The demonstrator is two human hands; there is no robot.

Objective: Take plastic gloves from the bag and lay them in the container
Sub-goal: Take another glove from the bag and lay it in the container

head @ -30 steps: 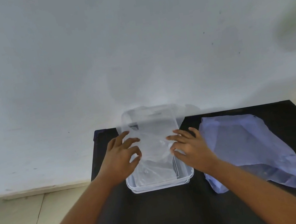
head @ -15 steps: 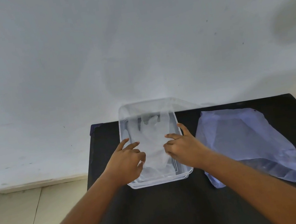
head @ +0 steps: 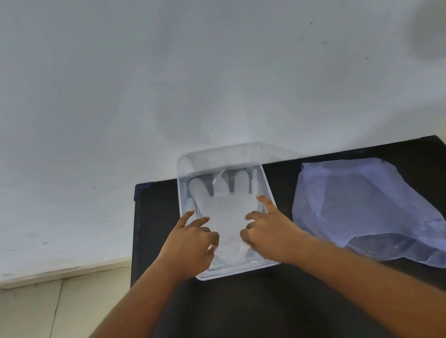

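Observation:
A clear plastic glove [head: 225, 209] lies flat in the transparent rectangular container [head: 268, 188], its fingers pointing toward the wall. My left hand [head: 190, 244] rests on the glove's left edge near the cuff, fingers curled and pinching the plastic. My right hand [head: 269, 228] does the same on the right edge, index finger stretched along the container's right wall. The bluish translucent bag [head: 374, 212] lies crumpled flat on the table, right of the container, apart from both hands.
The black table [head: 238, 312] stands against a white wall [head: 200, 70]. Its left edge drops to a tiled floor [head: 37, 329]. The container sits at the table's far edge, touching the wall.
The glove was held bunched above the container; it now lies spread flat inside with its fingers fanned out. Both hands have lowered and moved toward the container's near end.

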